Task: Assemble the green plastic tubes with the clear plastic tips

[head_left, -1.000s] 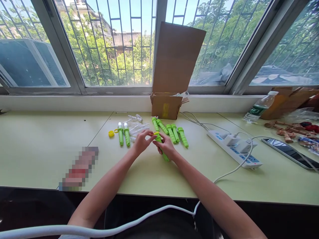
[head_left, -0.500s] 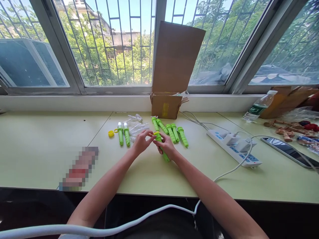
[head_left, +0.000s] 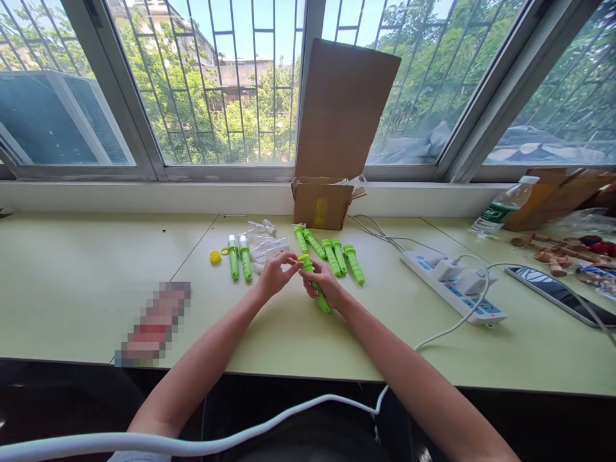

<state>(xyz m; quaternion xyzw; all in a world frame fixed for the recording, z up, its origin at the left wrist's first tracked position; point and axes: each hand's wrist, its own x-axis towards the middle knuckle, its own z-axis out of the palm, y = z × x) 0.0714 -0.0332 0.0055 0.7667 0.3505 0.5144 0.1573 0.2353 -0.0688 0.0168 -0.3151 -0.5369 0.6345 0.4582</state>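
Note:
My right hand (head_left: 323, 282) is wrapped around a green ridged plastic tube (head_left: 321, 301), its lower end slanting toward me. A yellow ring (head_left: 303, 258) sits at the tube's top end. With thumb and fingers pinched together, my left hand (head_left: 276, 276) grips at that ring's left side; the fingertips partly hide the contact. Two similar green tubes with white tops (head_left: 239, 260) lie left of my hands, beside loose yellow rings (head_left: 215, 257). Several more green tubes (head_left: 337, 256) lie just behind and to the right. Clear plastic pieces (head_left: 269, 246) are scattered behind my left hand.
An open cardboard box (head_left: 317, 204) stands against the window sill. At right are a white power strip (head_left: 452, 287) with cables, a phone (head_left: 553, 292), a water bottle (head_left: 505, 206) and wooden pieces (head_left: 548, 251). A blurred-out item (head_left: 154, 324) lies front left. A white cable (head_left: 240, 443) crosses before me.
Both hands stay at the tube's top end, with only slight finger movement. The right-hand fingers have shifted a little on the tube. The view has moved marginally.

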